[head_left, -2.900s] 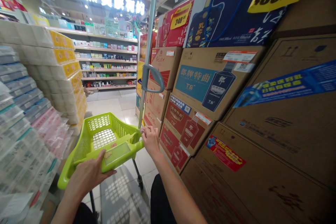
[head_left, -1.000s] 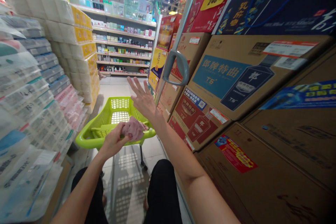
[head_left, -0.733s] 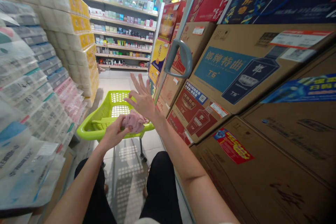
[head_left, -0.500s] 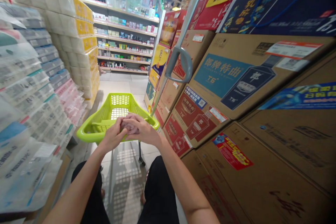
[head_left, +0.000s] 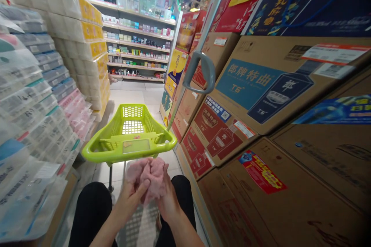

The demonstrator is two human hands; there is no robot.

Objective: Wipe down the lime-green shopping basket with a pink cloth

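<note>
A crumpled pink cloth (head_left: 155, 179) is bunched between my two hands, just above my knees. My left hand (head_left: 135, 193) grips its left side, with the thumb pressed on the front. My right hand (head_left: 169, 197) wraps round its right side; part of those fingers is hidden behind the fabric. Just beyond the cloth stands a lime-green plastic shopping cart (head_left: 130, 156), apart from both hands. Its basket has a grid of holes, and a small label panel (head_left: 136, 146) sits on the near side.
Brown liquor cartons (head_left: 249, 119) are stacked close on my right, with a grey-handled metal pole (head_left: 213, 71) before them. Packs of tissue paper (head_left: 37, 96) rise on my left. Stocked shelves (head_left: 139, 42) stand beyond the tiled floor (head_left: 133, 92).
Both hands have come back from the cart's near rim toward my knees. The cloth, mostly covered by my fingers before, now shows loosened and spread between them.
</note>
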